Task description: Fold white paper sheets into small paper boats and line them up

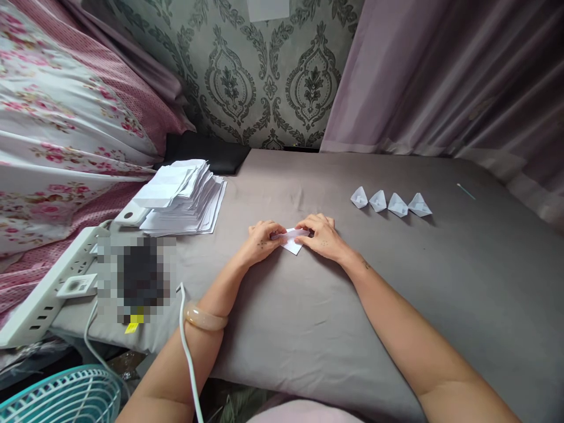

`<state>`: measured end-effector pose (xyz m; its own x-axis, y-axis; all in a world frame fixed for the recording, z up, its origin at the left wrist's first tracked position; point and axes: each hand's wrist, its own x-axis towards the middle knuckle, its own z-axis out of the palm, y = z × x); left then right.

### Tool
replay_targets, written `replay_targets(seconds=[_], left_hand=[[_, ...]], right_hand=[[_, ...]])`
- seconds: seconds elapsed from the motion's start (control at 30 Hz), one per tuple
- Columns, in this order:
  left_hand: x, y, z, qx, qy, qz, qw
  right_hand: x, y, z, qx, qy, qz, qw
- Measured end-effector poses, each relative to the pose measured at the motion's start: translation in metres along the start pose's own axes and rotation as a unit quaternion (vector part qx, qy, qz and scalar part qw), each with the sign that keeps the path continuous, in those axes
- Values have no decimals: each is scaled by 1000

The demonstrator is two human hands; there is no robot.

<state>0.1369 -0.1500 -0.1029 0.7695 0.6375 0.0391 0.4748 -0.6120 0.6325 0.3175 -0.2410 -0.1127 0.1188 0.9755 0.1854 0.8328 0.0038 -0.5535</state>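
Between my hands, a small piece of folded white paper (292, 243) rests on the cloth-covered table (326, 346), one corner pointing towards me. My left hand (263, 241) pinches its left end between thumb and fingers. At the right end, my right hand (324, 235) grips it the same way, with the thumb on the near side. The fingers partly cover the paper's ends. To the right stands a row of several folded paper boats (398, 205). A tall stack of white paper sheets (185, 200) lies to the left.
A long white power strip (57, 288) runs along the left edge, with a charger plugged in. A white cable (187, 346) crosses by my left forearm. A blurred dark object (143, 273) lies nearby. A turquoise fan (66, 396) is at lower left. A cotton swab (466, 191) lies far right.
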Motion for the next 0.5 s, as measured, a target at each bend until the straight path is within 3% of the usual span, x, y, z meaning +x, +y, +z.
replay_targets(seconds=[0.1, 0.2, 0.37, 0.5], left_hand=[[2, -1, 3, 11, 4, 9, 1000], [3, -3, 6, 60, 19, 44, 997], [-1, -7, 4, 161, 20, 168, 972], [-7, -4, -1, 206, -2, 205, 957]], right_hand=[[2, 5, 2, 14, -12, -4, 1000], [0, 9, 1, -1, -13, -53, 999], [-11, 4, -5, -119, -9, -145, 982], [-16, -5, -9, -187, -28, -163, 968]])
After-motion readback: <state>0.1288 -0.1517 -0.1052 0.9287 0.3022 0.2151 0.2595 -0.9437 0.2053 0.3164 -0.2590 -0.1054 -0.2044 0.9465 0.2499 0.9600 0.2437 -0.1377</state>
